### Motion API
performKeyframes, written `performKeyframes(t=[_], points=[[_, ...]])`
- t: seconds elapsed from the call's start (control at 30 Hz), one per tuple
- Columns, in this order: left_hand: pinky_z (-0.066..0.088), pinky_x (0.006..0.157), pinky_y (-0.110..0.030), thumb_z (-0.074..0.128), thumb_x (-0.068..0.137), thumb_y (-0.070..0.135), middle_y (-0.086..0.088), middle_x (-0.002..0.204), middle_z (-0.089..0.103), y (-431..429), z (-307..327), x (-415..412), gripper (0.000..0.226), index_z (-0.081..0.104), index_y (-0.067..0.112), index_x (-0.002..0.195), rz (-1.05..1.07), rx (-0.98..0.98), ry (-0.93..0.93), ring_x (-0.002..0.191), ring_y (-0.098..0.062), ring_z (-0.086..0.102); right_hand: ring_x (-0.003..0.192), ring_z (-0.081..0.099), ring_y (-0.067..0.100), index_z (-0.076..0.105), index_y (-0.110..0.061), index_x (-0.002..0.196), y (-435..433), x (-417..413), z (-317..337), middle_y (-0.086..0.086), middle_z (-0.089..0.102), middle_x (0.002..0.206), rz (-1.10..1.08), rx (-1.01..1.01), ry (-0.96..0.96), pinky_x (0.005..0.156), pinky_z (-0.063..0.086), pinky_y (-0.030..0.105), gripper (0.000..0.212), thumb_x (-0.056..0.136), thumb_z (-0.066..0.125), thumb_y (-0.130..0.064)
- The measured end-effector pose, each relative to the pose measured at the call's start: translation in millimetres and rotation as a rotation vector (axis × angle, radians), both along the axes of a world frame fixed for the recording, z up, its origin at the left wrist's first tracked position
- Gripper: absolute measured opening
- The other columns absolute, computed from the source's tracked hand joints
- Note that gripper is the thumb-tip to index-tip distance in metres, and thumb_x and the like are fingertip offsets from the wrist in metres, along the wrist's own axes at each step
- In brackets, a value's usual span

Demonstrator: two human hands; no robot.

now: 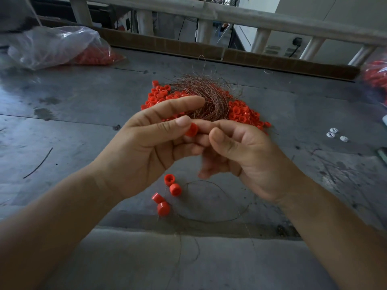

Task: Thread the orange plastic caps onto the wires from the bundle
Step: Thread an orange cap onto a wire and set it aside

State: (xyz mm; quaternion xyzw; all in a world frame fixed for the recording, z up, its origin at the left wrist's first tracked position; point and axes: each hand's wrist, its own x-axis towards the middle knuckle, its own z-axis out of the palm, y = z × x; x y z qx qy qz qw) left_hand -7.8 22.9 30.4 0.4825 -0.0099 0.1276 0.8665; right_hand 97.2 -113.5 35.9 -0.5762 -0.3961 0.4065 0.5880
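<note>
**Cap pinched over a scuffed grey worktop**

The stained grey worktop (73,122) runs back to a brown cardboard strip (167,47) along its far edge, with a pale railing (251,19) behind. A clear plastic bag (54,47) lies far left. Open surface spreads either side of the hands. At the centre, the wire bundle (205,95) rests on the cap pile (240,114). The left hand (146,143) pinches an orange cap (191,130). The right hand (240,151), fingers curled, touches it, and whether it grips a wire cannot be told. Four loose caps (167,193) lie nearer.

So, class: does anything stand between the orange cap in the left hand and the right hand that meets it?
Nothing visible does. The left hand pinches the orange cap right against the fingers of the right hand. The wire bundle lies beyond them, four caps below.
</note>
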Motion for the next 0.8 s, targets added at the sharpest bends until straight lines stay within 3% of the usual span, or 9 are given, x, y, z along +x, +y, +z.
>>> performKeyframes(t=[0.13,0.23,0.33,0.4,0.5,0.57,0.63,0.73,0.8], points=[[0.053,0.055,-0.017,0.063,0.059,0.013,-0.009,0.077,0.072,2.8,1.9,-0.9,0.025,0.075,0.009,0.081,0.030,0.049,-0.002,0.064,-0.013,0.069,0.040,0.050,0.007,0.064,-0.010,0.088,-5.1,4.1,6.0,-0.003,0.055,0.053,-0.037,-0.009,0.035,0.038,0.045,0.020,0.024,0.071,0.063,-0.027],[0.051,0.050,-0.013,0.070,0.052,0.014,-0.006,0.068,0.070,7.6,4.9,-3.0,0.016,0.073,0.010,0.067,0.110,0.207,0.021,0.056,-0.008,0.066,0.039,0.047,0.004,0.065,-0.011,0.076,-9.2,8.2,10.0,-0.003,0.055,0.054,-0.082,-0.049,-0.034,0.034,0.040,0.016,0.015,0.067,0.062,-0.023],[0.050,0.049,-0.015,0.078,0.044,0.015,-0.004,0.058,0.066,15.6,3.6,-4.6,0.020,0.072,0.017,0.062,0.178,0.532,0.167,0.054,-0.013,0.066,0.042,0.050,0.004,0.065,-0.012,0.073,-13.3,14.8,12.4,-0.005,0.056,0.053,-0.097,-0.133,-0.199,0.036,0.042,0.017,0.005,0.073,0.065,-0.017],[0.052,0.052,-0.018,0.078,0.051,0.019,-0.001,0.064,0.069,18.9,-0.8,-4.9,0.017,0.072,0.024,0.066,0.197,0.824,0.255,0.058,-0.012,0.067,0.046,0.053,0.003,0.065,-0.016,0.071,-14.6,20.1,10.8,-0.007,0.057,0.051,-0.099,-0.238,-0.396,0.042,0.045,0.017,0.009,0.079,0.065,-0.011],[0.046,0.065,-0.007,0.074,0.065,0.021,0.015,0.067,0.067,18.5,-10.7,-2.2,0.017,0.066,0.035,0.059,0.133,1.368,0.305,0.071,0.007,0.060,0.050,0.054,-0.004,0.063,-0.023,0.068,-10.8,20.9,4.2,-0.012,0.059,0.051,-0.057,-0.381,-0.625,0.049,0.044,0.011,0.015,0.080,0.067,-0.015],[0.039,0.069,-0.001,0.073,0.071,0.025,0.022,0.071,0.062,16.1,-14.9,-1.6,0.023,0.061,0.042,0.063,0.058,1.528,0.320,0.080,0.017,0.052,0.053,0.052,-0.009,0.062,-0.026,0.067,-6.8,17.6,-3.0,-0.016,0.056,0.054,-0.032,-0.452,-0.796,0.053,0.039,0.005,0.015,0.080,0.068,-0.020],[0.036,0.070,0.000,0.069,0.068,0.047,0.027,0.080,0.058,17.7,-14.8,-2.4,0.010,0.058,0.048,0.069,0.033,1.535,0.317,0.087,0.023,0.045,0.057,0.049,-0.010,0.064,-0.026,0.073,-3.1,13.0,-8.7,-0.020,0.053,0.060,0.005,-0.503,-0.927,0.056,0.037,0.001,0.009,0.081,0.066,-0.024],[0.037,0.072,-0.007,0.058,0.047,0.079,0.035,0.108,0.045,21.4,-17.3,-0.3,0.054,0.049,0.061,0.097,-0.081,1.576,0.267,0.104,0.022,0.036,0.061,0.046,-0.011,0.060,-0.029,0.074,-1.1,10.1,-11.6,-0.021,0.051,0.064,0.045,-0.535,-0.964,0.058,0.036,0.000,0.010,0.083,0.064,-0.026],[0.036,0.077,-0.003,0.066,0.049,0.073,0.028,0.113,0.044,17.1,-20.2,4.0,0.066,0.047,0.057,0.111,-0.244,1.542,0.288,0.116,0.013,0.036,0.061,0.046,-0.010,0.060,-0.029,0.074,-0.9,9.8,-11.3,-0.020,0.051,0.065,0.047,-0.536,-0.966,0.058,0.035,-0.001,0.010,0.083,0.064,-0.025]])
